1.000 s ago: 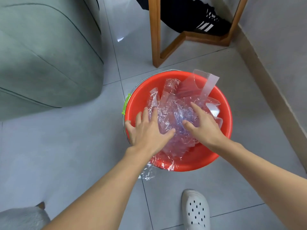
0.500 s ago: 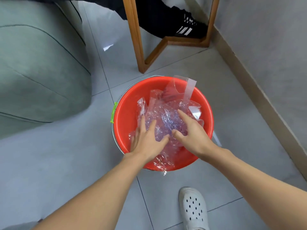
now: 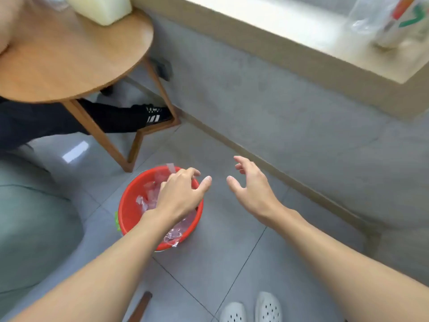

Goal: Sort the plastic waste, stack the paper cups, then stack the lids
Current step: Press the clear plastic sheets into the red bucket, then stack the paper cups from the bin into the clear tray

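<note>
A red bucket (image 3: pixel 130 210) stands on the grey tiled floor, filled with crumpled clear plastic wrap (image 3: pixel 148 196). My left hand (image 3: pixel 182 194) hovers above the bucket with loosely curled fingers and holds nothing. My right hand (image 3: pixel 251 185) is raised to the right of the bucket, over bare floor, fingers spread and relaxed, empty. On the ledge at the top right, a clear plastic bag (image 3: pixel 392 19) holds what look like white paper cups, blurred.
A round wooden table (image 3: pixel 69 56) stands at the upper left, with another person's dark-trousered leg and black shoe (image 3: pixel 153 115) under it. A green sofa (image 3: pixel 34 228) fills the left side. A grey wall with a ledge (image 3: pixel 290 36) runs along the right. My white clogs (image 3: pixel 255 307) are below.
Both hands have lifted off the plastic in the bucket and now hang free above it. The view has risen and tilted up, bringing the table top and ledge into sight.
</note>
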A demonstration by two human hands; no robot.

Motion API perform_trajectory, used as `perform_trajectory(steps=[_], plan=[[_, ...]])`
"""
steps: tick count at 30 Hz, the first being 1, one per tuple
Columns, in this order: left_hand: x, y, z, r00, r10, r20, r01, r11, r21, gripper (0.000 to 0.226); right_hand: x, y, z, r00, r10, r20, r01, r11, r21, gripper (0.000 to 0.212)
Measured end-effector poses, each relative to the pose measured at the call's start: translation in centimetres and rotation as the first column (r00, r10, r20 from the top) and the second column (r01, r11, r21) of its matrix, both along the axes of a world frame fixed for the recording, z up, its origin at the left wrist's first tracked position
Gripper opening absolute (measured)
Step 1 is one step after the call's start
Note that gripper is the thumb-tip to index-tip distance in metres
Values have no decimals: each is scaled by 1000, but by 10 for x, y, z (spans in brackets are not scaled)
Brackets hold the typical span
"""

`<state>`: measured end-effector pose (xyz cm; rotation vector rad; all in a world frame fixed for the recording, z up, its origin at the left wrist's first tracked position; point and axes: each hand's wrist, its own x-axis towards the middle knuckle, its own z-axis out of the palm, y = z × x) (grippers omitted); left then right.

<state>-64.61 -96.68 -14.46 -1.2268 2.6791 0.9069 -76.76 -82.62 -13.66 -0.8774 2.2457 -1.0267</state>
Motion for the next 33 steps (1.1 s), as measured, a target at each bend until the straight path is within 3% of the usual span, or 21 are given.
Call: perform_trajectory(steps=[6,13,17,21,28,33], plan=[[-88,115,86,931,-323,-169,329,944,3,41,-27,141,89,914,-403,-41,398,913,-85,44],[-125,317,185,680,-681,-272,710,704,9,34,16,338,172,611,-790,-43,770,607,-196,30],[-93,424,226,518,-785,-339,838,546,16,28,86,435,208,435,-898,-62,870,437,-229,27],[-44,520,259,315,-860,-402,939,344,0,21,163,512,240,180,-974,-138,920,216,-326,22],[31,641,286,-24,-907,-421,1000,-26,-2,34,282,596,277,-156,-979,-132,937,-105,-332,20],[75,689,277,-214,-866,-452,975,-219,-43,27,345,619,274,-288,-952,-109,910,-236,-342,21]])
